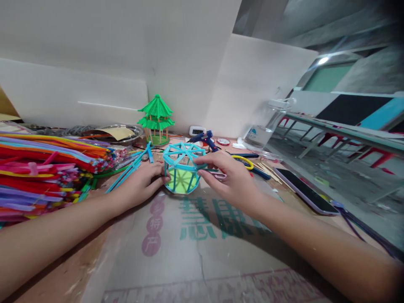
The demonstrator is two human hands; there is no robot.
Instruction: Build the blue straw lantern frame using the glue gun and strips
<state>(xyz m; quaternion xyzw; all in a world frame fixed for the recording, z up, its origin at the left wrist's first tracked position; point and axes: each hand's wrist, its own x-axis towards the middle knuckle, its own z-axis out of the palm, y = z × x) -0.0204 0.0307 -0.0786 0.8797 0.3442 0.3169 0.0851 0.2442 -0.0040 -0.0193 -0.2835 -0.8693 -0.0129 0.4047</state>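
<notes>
1. Now, nearest the wearer, a translucent plastic sheet (126, 269) with green and purple printed characters is lying across the brown table (69, 269).
2. Just beyond its lettering, a light-blue, drum-shaped frame of fuzzy stems (184, 167) with a yellow-green base is standing upright between both hands.
3. The left hand (145, 182) is touching the frame's left side; whether its fingers are clamping there, I cannot tell. The right hand (232, 176) is pinching the right side of the upper ring, thumb and forefinger clamped on it.
4. Bundles of multicoloured fuzzy stems (47, 176) are lying at the left, while a black-screened phone with a pale purple edge (306, 191) is resting at the right.
5. Behind the frame, a dark-blue glue gun (202, 137) is lying near a green two-tiered pagoda model (157, 120).
6. Farther right, a clear plastic jug (261, 132) is standing before white boards (189, 63).
7. Farthest off, red stools (374, 159) are standing by a long table (315, 121).
</notes>
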